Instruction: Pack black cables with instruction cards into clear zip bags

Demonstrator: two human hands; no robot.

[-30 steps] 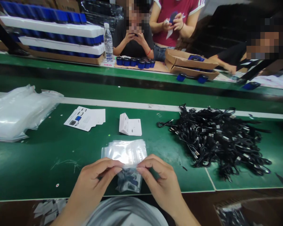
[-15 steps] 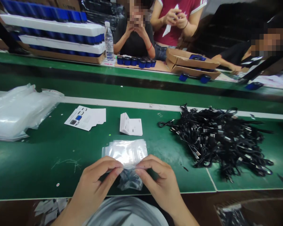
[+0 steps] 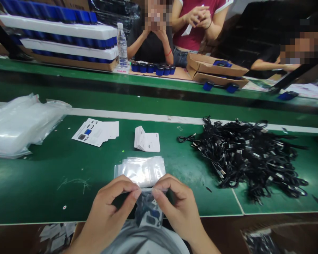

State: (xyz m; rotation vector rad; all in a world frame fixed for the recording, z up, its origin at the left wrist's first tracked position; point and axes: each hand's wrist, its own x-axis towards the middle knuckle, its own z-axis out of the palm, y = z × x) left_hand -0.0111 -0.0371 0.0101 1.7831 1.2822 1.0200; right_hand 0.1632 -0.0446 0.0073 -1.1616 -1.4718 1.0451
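Between my hands hangs a small clear zip bag (image 3: pixel 150 211) with a printed leaflet and something dark inside. My left hand (image 3: pixel 113 204) pinches the left part of its top edge between thumb and forefinger. The right part of that edge is pinched by my right hand (image 3: pixel 178 203). Just beyond my fingertips, a stack of flat clear zip bags (image 3: pixel 143 169) lies on the green table (image 3: pixel 100 197). Folded leaflets (image 3: pixel 151 141) stand behind the stack, and more printed leaflets (image 3: pixel 95 133) are fanned out to their left.
A heap of black cables (image 3: pixel 246 158) covers the right side. Big clear plastic bags (image 3: pixel 21 127) lie at left. Across the bench are stacked trays of blue items (image 3: pixel 69 42), a water bottle (image 3: pixel 122 47), cardboard trays (image 3: pixel 214 72) and several people. Open boxes sit below the front edge.
The zip bag now hangs lower and flatter, so the leaflet inside shows. Both hands keep their pinch on its top edge. Across the bench, the person at right has shifted an arm.
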